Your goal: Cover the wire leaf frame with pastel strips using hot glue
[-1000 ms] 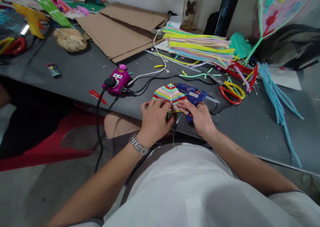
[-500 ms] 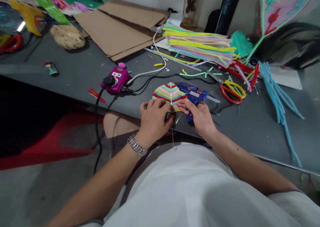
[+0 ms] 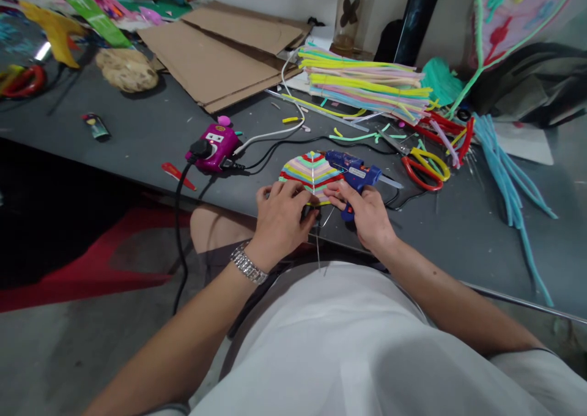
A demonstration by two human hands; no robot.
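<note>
Striped fan (image 3: 312,170) at the tabletop's (image 3: 151,136) near edge: I think left hand (image 3: 280,215) and right hand (image 3: 367,215) pinch its hidden base.

At the near edge of the grey table (image 3: 137,141), 2 hands meet on a striped fan piece (image 3: 310,170). The left hand (image 3: 280,219) curls over its near edge. The right hand (image 3: 367,215) touches its right edge, perhaps pinching it, beside a blue glue gun (image 3: 356,172). Red-and-yellow scissors (image 3: 426,168) lie further right, and a purple power strip (image 3: 211,148) lies to the left.
</note>
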